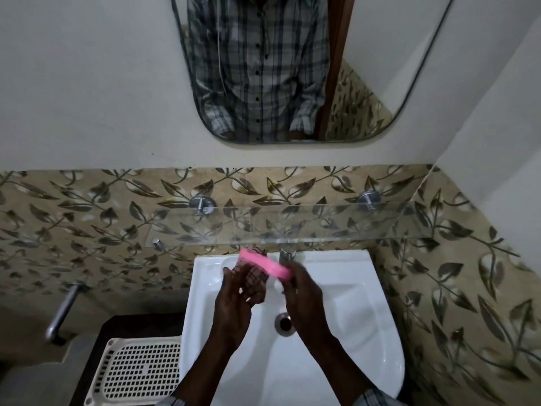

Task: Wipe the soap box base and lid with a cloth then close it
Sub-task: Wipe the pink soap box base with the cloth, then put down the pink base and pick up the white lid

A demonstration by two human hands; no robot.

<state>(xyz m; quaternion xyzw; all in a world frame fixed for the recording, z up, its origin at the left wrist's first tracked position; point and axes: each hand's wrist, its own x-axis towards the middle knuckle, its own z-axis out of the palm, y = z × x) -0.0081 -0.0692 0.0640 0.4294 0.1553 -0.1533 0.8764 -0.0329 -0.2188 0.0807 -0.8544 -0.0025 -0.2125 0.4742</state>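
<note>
Over the sink (336, 356), my right hand (304, 294) pinches one end of the pink soap box piece (265, 264); my left hand (234, 300) presses the soft checked cloth (254, 284) against it. It looks like light, stiff, slippery plastic, best gripped by its rim.

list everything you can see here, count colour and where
soap box part: one, pink, held over the sink; base or lid, cannot tell
cloth: one, checked brown, against the pink part
sink: one, white, below centre
drain: one, metal, in the basin
tap: one, metal, sink's back edge
glass shelf: one, clear, above the sink
mirror: one, on the wall above
basket: one, cream, left of the sink
left hand: holds the cloth
right hand: holds the pink part
</note>
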